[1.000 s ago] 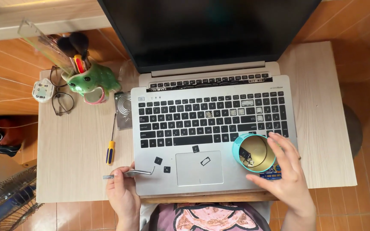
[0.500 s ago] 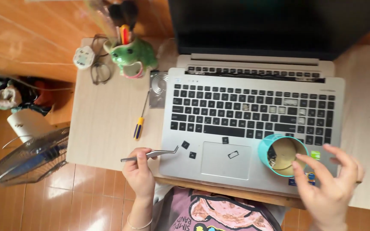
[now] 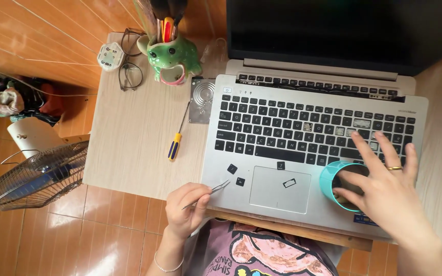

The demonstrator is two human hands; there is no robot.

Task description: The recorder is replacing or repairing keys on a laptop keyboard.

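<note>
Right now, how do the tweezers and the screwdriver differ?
The tweezers are all bare metal; the screwdriver has a yellow-and-blue handle. The tweezers are held in the left hand, tips over the laptop; the screwdriver lies untouched on the table. Both are slim tools.

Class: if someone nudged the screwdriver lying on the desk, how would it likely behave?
The screwdriver would probably roll, since its handle looks round and it lies flat on the smooth desk. It seems stiff, with a thin metal shaft. Likely light for its length.

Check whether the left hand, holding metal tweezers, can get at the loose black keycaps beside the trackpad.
Probably yes: the left hand holds the metal tweezers pointing toward the loose black keycaps, nothing between.
</note>
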